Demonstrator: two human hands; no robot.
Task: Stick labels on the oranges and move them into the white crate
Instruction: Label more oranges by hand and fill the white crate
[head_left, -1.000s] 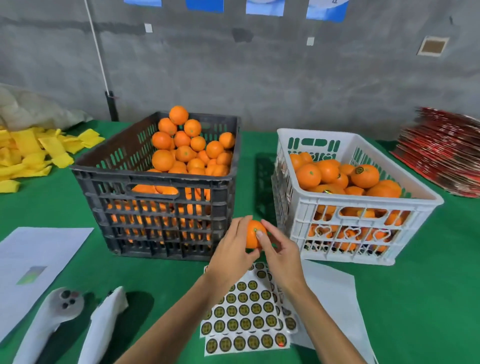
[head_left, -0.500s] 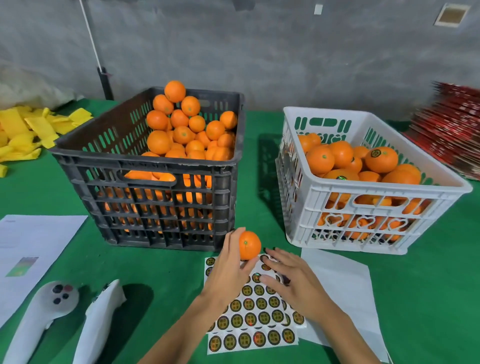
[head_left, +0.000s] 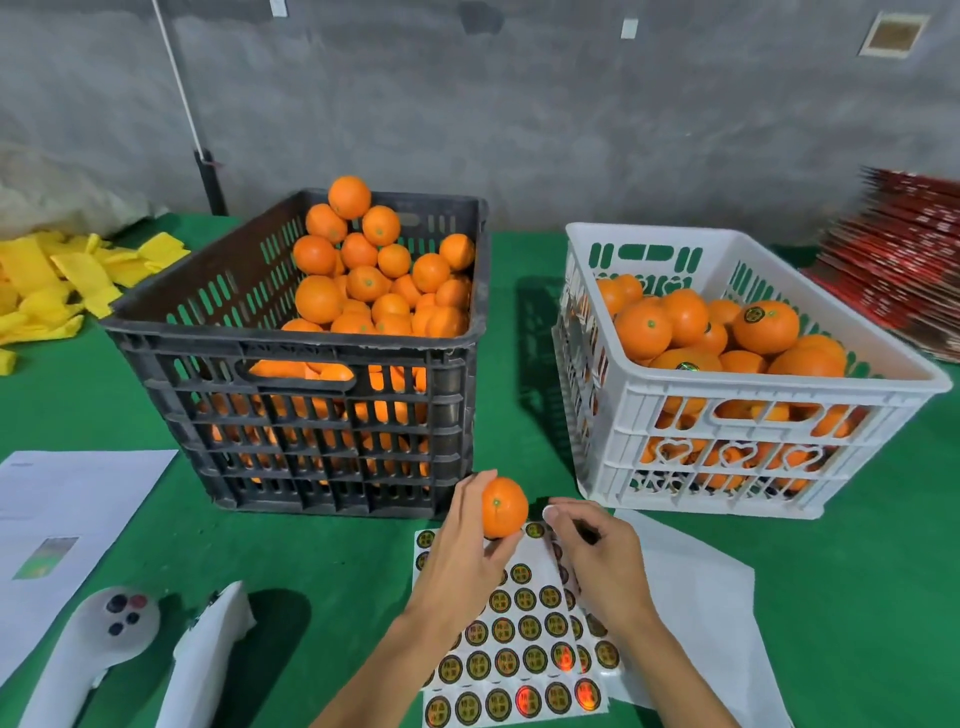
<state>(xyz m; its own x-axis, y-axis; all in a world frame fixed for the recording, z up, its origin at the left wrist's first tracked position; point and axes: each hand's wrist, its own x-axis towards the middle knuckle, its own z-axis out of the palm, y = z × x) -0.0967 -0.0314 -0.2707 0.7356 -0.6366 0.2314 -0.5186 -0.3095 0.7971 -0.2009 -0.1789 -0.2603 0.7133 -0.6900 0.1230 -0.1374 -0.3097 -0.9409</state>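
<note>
My left hand (head_left: 462, 561) grips a small orange (head_left: 503, 506) just above the top edge of the label sheet (head_left: 519, 654), which carries several round dark-gold labels. No label shows on the side of the orange that faces me. My right hand (head_left: 597, 556) hovers to its right with fingers curled, thumb against forefinger, pinching what looks like a dark label. The black crate (head_left: 291, 332) behind holds a heap of plain oranges (head_left: 363, 280). At the right, the white crate (head_left: 779, 384) holds several oranges, some labelled (head_left: 763, 325).
Two white hand controllers (head_left: 104, 644) lie at the lower left. A printed paper (head_left: 67, 499) lies left of them, and white backing paper (head_left: 691, 597) under my right arm. Yellow pieces (head_left: 52, 280) lie far left, and a red stack (head_left: 904, 270) far right.
My right hand left the orange, went down flat onto the label sheet, and has now lifted with its fingers curled. My left hand kept hold of the orange.
</note>
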